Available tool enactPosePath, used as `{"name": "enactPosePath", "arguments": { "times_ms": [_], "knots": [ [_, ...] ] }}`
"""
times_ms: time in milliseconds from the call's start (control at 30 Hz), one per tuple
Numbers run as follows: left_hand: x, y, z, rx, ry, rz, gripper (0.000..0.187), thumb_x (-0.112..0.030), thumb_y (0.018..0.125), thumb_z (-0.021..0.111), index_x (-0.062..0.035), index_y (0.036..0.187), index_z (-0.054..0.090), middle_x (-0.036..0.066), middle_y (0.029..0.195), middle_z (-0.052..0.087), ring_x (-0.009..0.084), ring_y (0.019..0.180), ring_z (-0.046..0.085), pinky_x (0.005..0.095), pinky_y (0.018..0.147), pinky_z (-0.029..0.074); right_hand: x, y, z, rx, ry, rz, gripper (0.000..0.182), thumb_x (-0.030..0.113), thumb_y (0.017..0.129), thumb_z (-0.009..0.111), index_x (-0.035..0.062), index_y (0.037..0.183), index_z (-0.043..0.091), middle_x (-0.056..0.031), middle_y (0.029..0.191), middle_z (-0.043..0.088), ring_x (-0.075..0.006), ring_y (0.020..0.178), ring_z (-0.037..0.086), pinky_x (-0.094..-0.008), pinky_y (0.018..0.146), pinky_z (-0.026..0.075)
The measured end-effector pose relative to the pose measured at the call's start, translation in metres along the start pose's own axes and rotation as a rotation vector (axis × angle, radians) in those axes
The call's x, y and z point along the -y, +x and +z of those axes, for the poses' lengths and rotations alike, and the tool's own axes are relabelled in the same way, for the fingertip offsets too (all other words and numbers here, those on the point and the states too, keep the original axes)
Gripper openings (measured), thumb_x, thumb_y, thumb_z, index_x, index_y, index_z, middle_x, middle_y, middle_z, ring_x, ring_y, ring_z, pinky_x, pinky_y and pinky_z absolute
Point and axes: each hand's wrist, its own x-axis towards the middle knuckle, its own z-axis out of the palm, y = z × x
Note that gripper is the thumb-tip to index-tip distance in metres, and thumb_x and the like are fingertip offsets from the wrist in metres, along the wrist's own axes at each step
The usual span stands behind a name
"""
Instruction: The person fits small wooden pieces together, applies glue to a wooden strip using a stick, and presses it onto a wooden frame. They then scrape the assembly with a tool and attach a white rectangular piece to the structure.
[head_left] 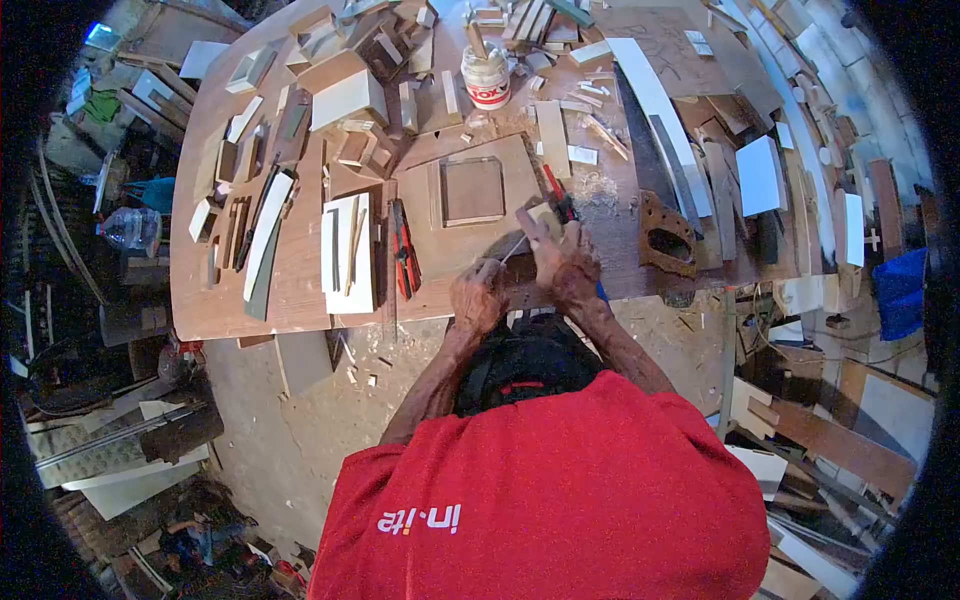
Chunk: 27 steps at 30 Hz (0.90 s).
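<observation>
My two hands work close together at the front edge of the wooden table. My right hand is closed on a small tan wood piece. Fingers curled, my left hand grips a thin light strip that slants up toward the right hand. Just beyond them lies a flat brown board bearing a square wooden frame. Beside the right fingers rests a red and black tool. Another red and black tool lies left of the board.
A white jar with a red label and a stick in it stands farther back. White pieces lie at left, near small wooden boxes. Long white strips, offcuts and a brown piece with an oval hole lie at right.
</observation>
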Motion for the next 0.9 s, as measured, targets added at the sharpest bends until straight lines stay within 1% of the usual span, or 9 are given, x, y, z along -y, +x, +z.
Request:
{"name": "enactPosePath", "arguments": {
  "times_ms": [100,167,200,333,400,500,567,667,900],
  "knots": [
    [0.005,-0.003,-0.007,-0.079,-0.051,0.003,0.011,-0.009,0.076,0.062,-0.0054,0.087,0.062,0.019,0.081,0.064,0.0402,0.074,0.061,0.0477,0.065,0.048,0.017,-0.007,-0.017,0.257,0.001,-0.078,0.060,0.034,0.087,0.057,0.0185,0.142,0.038,-0.0194,0.125,0.045,-0.0391,0.111,0.048,-0.0553,0.090,0.041],
    [0.004,-0.004,-0.008,0.044,-0.038,-0.125,0.008,-0.011,0.081,0.061,-0.0050,0.087,0.062,0.020,0.077,0.063,0.0414,0.071,0.060,0.0478,0.063,0.047,0.010,0.000,-0.036,0.079,0.063,-0.101,0.051,0.033,0.087,0.057,0.0181,0.134,0.047,-0.0198,0.117,0.048,-0.0390,0.106,0.049,-0.0532,0.084,0.044],
    [0.001,-0.003,-0.006,0.042,-0.041,-0.125,0.008,-0.011,0.081,0.061,-0.0050,0.087,0.062,0.020,0.077,0.063,0.0414,0.071,0.060,0.0478,0.063,0.047,-0.008,0.008,0.010,-0.067,0.078,-0.001,0.050,0.034,0.085,0.058,0.0239,0.133,0.050,-0.0185,0.114,0.048,-0.0381,0.103,0.049,-0.0521,0.081,0.045],
    [-0.002,0.002,0.001,0.017,-0.114,-0.220,0.012,-0.015,0.086,0.059,-0.0038,0.085,0.064,0.022,0.075,0.062,0.0416,0.069,0.060,0.0457,0.062,0.046,0.006,-0.017,-0.012,-0.076,0.008,-0.273,0.044,0.031,0.086,0.057,0.0142,0.127,0.058,-0.0176,0.101,0.048,-0.0362,0.097,0.049,-0.0479,0.078,0.045],
    [0.003,-0.001,0.010,0.041,-0.108,-0.251,0.015,-0.016,0.088,0.058,-0.0033,0.085,0.065,0.023,0.075,0.061,0.0407,0.068,0.061,0.0443,0.062,0.046,0.000,-0.006,-0.021,-0.018,-0.004,-0.209,0.047,0.031,0.086,0.057,0.0162,0.130,0.054,-0.0176,0.105,0.048,-0.0366,0.100,0.050,-0.0490,0.080,0.045],
    [0.008,0.000,0.014,0.025,-0.353,-0.389,0.018,-0.018,0.089,0.060,-0.0018,0.086,0.068,0.021,0.073,0.061,0.0311,0.061,0.060,0.0386,0.060,0.046,-0.020,0.017,-0.019,0.040,0.005,-0.002,0.047,0.029,0.086,0.058,0.0178,0.131,0.053,-0.0174,0.107,0.049,-0.0372,0.104,0.051,-0.0508,0.083,0.046],
    [0.003,0.002,0.009,0.089,-0.465,-0.539,0.021,-0.020,0.091,0.062,-0.0003,0.087,0.069,0.013,0.069,0.063,0.0198,0.058,0.055,0.0334,0.059,0.045,-0.041,0.032,-0.028,-0.191,0.049,0.032,0.044,0.026,0.086,0.057,0.0163,0.129,0.055,-0.0188,0.107,0.050,-0.0393,0.101,0.052,-0.0505,0.087,0.045],
    [-0.002,0.006,0.011,-0.006,-0.588,-0.394,0.022,-0.020,0.093,0.061,0.0009,0.089,0.069,0.004,0.063,0.059,0.0124,0.056,0.048,0.0285,0.054,0.041,-0.060,0.043,-0.041,-0.122,0.047,0.073,0.043,0.026,0.087,0.057,0.0131,0.128,0.056,-0.0227,0.114,0.051,-0.0436,0.105,0.050,-0.0528,0.088,0.043],
    [-0.019,0.015,-0.007,0.072,-0.781,-0.512,0.020,-0.018,0.096,0.057,-0.0008,0.093,0.068,-0.001,0.060,0.054,0.0059,0.052,0.045,0.0231,0.048,0.035,-0.083,0.051,-0.025,-0.110,0.054,-0.029,0.043,0.022,0.084,0.060,0.0066,0.124,0.057,-0.0250,0.123,0.048,-0.0441,0.113,0.047,-0.0530,0.095,0.040]
  ]
}}
